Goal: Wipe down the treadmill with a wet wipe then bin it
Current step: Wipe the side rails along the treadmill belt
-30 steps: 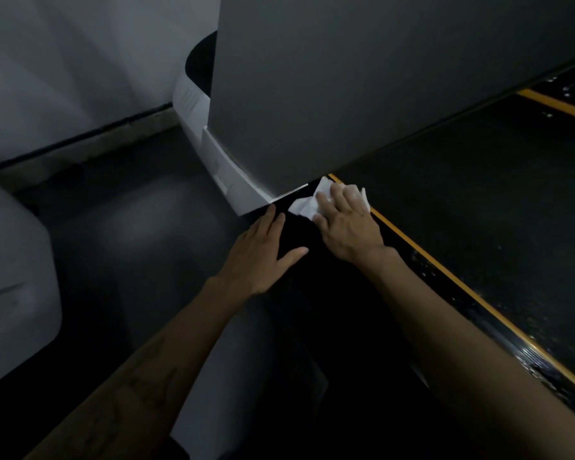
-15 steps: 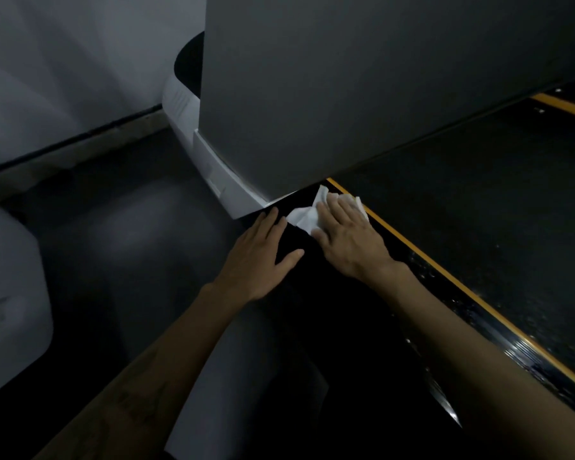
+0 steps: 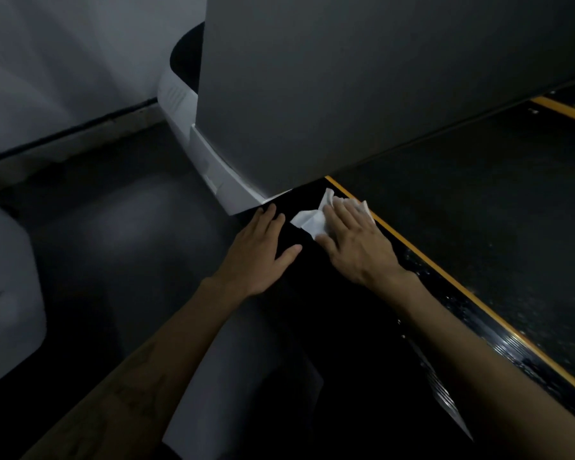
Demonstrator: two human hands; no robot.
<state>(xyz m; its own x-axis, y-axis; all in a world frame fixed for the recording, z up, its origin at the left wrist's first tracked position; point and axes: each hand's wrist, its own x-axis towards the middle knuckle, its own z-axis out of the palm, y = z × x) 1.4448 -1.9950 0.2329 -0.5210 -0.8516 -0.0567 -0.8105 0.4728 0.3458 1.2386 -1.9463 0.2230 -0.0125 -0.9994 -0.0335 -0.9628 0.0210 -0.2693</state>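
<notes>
A white wet wipe [image 3: 312, 220] lies crumpled on the treadmill's black side rail [image 3: 452, 330], close to where the big grey motor housing [image 3: 346, 81] meets the deck. My right hand [image 3: 356, 240] presses flat on the wipe with straight fingers, covering its right part. Just left of it, my left hand [image 3: 259, 254] rests flat on the rail's outer edge, fingers spread, holding nothing. A yellow stripe [image 3: 478, 297] separates the rail from the dark running belt [image 3: 495, 200].
Dark floor [image 3: 113, 234] spreads to the left of the treadmill. A pale rounded machine part [image 3: 4, 293] fills the left edge. The grey wall and its skirting [image 3: 63, 141] run along the back. No bin shows in view.
My right hand and the wipe have slid a short way back along the rail, away from the grey housing. The left hand has stayed where it was.
</notes>
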